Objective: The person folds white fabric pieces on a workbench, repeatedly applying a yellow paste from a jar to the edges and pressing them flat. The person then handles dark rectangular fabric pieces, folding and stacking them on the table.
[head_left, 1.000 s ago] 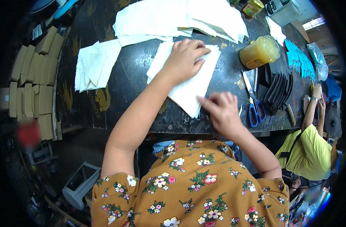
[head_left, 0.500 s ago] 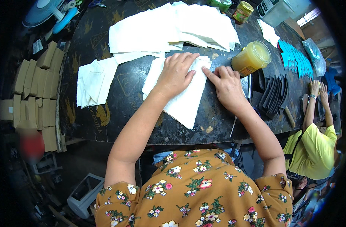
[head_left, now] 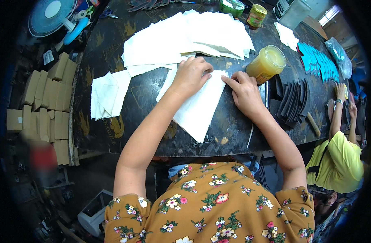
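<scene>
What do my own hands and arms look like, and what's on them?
Your left hand and right hand are bare, with no glove or watch showing. The left sleeve and right sleeve are short and mustard-brown, printed with white and pink flowers and green leaves.

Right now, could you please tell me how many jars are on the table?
2: a large yellow jar beside the right hand, and a smaller jar farther back, beside a green tub. Others may be hidden.

Lettering (head_left: 106, 136) marks the black tabletop (head_left: 145, 92) and pale container (head_left: 297, 14).
</scene>
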Motion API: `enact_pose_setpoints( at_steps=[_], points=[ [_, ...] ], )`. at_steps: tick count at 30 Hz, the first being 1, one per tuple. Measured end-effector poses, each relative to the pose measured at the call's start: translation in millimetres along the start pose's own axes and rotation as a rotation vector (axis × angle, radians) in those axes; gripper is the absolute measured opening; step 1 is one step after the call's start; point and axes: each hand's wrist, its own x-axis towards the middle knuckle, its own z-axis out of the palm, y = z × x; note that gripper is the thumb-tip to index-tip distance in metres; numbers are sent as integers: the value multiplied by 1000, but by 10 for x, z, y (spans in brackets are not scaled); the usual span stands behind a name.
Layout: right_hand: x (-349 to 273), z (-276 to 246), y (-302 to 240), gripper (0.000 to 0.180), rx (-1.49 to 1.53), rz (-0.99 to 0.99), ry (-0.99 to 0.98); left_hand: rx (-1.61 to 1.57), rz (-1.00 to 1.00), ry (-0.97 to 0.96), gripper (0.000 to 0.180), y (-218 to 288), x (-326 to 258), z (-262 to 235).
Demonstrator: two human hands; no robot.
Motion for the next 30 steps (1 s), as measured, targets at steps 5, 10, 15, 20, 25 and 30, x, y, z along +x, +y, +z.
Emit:
enact_pose_setpoints(
  at_steps=[5,10,15,20,25,30],
  points=[
    [-55,-93,3,46,262,130,56,24,14,-50,9,19,23,10],
    [-12,-165,18,53,572,289,124,18,188,136,4,44,-19,31],
    [199,-204,20,61,892,272,68,-46,382,200,7,70,-92,-98],
    [319,-179,100,68,885,213,-178,-58,408,72,16,203,-193,-418],
    [183,-180,197,81,1086,315,-338,-73,469,251,17,158,38,-942],
    [-61,-315,29,83,963,394,-123,-131,451,417,11,-148,1085,-1062]
  ],
)
